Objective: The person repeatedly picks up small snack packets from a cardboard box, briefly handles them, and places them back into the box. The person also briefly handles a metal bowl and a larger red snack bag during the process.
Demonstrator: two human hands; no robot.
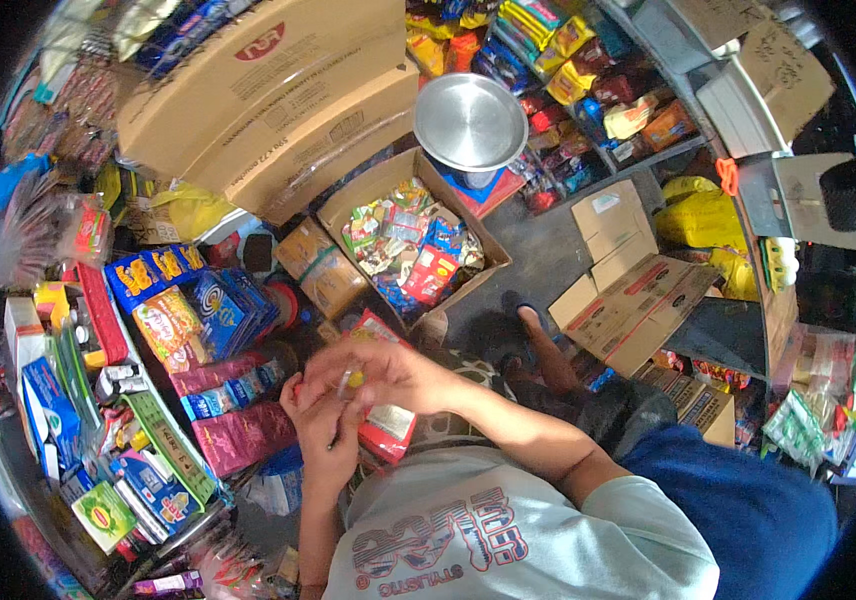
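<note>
In front of my chest, my left hand (324, 431) and my right hand (398, 369) meet, with the right fingers blurred over the left ones. A small clear-and-yellow item (353, 379) shows between the right thumb and fingers, too blurred to name. The left fingers are bent, and a thin dark streak shows by them; whether they grip anything is unclear. Beneath the hands, partly covered, a red packet (389, 431) with a pale panel lies at my lap. Beyond it stands an open cardboard box (454, 304) holding many mixed small packets (398, 225).
A steel pan (471, 120) sits on a stand behind the box. Large cartons (270, 97) rise at the back left. Packaged goods (229, 307) crowd my left. An opened flat carton (630, 307) leans at right, near a person's bare foot (531, 319). Stocked shelves (570, 90) line the back right.
</note>
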